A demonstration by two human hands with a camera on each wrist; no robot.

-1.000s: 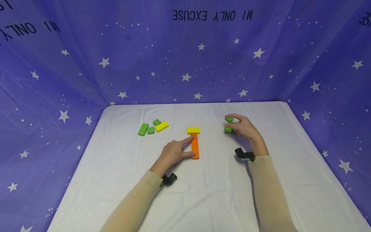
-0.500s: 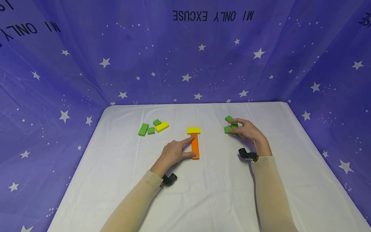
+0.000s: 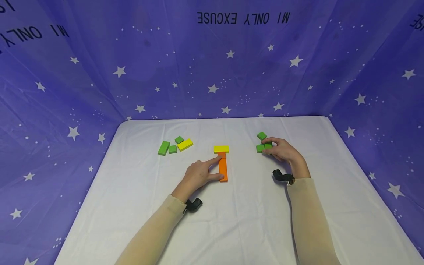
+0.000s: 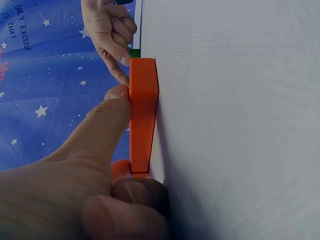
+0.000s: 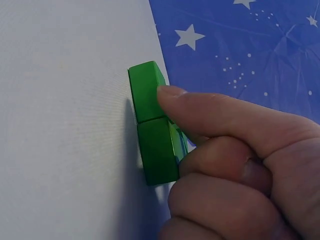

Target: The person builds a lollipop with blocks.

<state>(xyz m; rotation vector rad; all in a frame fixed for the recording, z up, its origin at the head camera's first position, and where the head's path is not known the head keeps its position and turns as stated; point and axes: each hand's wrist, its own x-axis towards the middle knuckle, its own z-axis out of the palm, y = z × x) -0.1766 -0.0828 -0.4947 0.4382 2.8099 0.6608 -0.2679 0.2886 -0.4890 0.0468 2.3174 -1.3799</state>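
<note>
Touching orange blocks [image 3: 223,167] on the table [image 3: 232,224], perhaps to steady them, the left hand [image 3: 198,174] spreads thumb and forefinger; the right hand [image 3: 285,150] pinches a green block [image 3: 268,146] against another [image 3: 260,148], seemingly squaring them.

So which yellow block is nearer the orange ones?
The yellow block set crosswise at the far end of the orange blocks; the other yellow block lies slanted beside three green blocks.
</note>
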